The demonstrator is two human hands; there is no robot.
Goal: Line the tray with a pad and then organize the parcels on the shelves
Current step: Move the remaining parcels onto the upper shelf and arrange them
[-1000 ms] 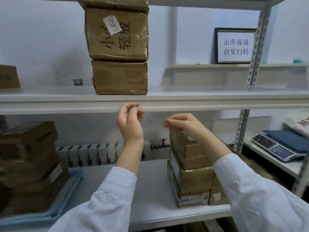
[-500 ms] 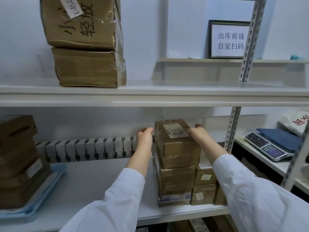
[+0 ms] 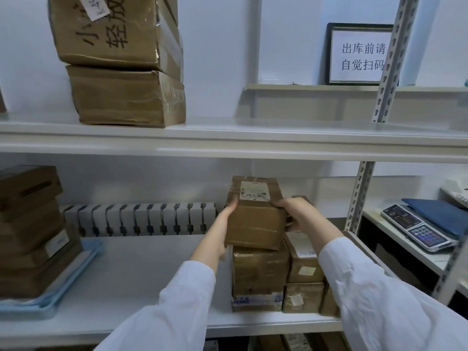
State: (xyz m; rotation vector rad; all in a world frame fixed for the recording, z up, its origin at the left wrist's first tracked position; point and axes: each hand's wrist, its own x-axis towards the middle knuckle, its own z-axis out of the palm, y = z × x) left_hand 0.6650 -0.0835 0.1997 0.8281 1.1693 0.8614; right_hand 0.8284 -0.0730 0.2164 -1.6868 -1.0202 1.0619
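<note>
Two white-sleeved arms reach forward over the lower shelf. The left hand clasps the left side of the top parcel, and the right hand curls its fingers over the right edge. This parcel sits slightly tilted atop a stack of parcels; its white label is too small to read. On the far left, boxes fill a blue tray. On the upper shelf, a box reads "轻放". A framed sign behind reads "出库前请 自觉扫码".
</note>
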